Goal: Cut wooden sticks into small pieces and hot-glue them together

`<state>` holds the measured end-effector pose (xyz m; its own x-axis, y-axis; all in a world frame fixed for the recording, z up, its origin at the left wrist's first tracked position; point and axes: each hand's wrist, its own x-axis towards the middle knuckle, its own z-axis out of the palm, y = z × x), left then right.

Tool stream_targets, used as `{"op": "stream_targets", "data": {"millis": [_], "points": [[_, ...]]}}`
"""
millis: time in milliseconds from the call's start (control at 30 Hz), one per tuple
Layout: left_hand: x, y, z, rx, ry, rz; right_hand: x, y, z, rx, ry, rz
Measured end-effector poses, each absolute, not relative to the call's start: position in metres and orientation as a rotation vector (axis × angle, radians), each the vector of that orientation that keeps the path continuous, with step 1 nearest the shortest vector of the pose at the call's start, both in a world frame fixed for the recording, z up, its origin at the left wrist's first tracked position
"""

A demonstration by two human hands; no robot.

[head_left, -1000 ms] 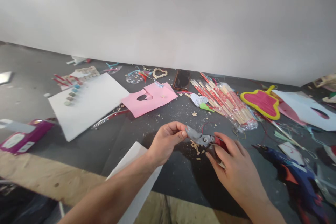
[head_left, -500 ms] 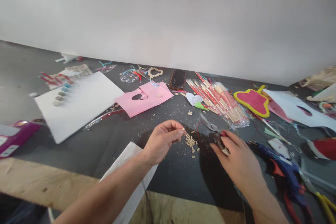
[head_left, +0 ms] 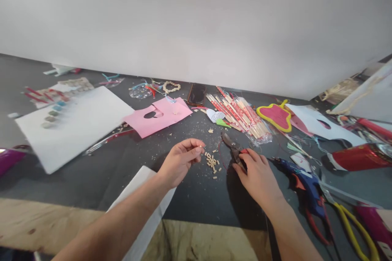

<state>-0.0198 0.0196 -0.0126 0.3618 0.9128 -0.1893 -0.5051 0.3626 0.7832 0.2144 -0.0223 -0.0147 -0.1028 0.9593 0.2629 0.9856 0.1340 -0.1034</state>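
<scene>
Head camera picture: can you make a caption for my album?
Left hand pinches a tiny pale bit; right hand holds red-handled metal cutters beside short tan pieces.

This looks like a craft workshop, or a corner set up as one. A dark-topped bench (head_left: 98,185) with a raw wood edge (head_left: 49,220) runs along a plain pale wall (head_left: 196,28). Tools share it with craft supplies: shears (head_left: 235,149), a glue gun (head_left: 312,187), bagged sticks (head_left: 241,116), cut pink card (head_left: 173,112) and little paint pots (head_left: 53,113). Cut wood bits (head_left: 211,161) and pale crumbs litter the top. The clutter at far right is too blurred to name.
</scene>
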Motion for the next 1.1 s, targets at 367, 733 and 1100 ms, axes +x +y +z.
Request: {"op": "stream_targets", "data": {"millis": [367, 733, 1100], "points": [[-0.018, 0.019, -0.013, 0.700, 0.632, 1.023, 0.213, -0.018, -0.001, -1.705, -1.801, -0.057], [-0.021, 0.020, -0.008, 0.620, 0.607, 1.044, 0.209, -0.016, -0.005, -1.614, -1.750, 0.010], [-0.020, 0.017, -0.004, 0.661, 0.583, 1.068, 0.203, -0.014, -0.005, -1.451, -1.683, -0.127]]}}
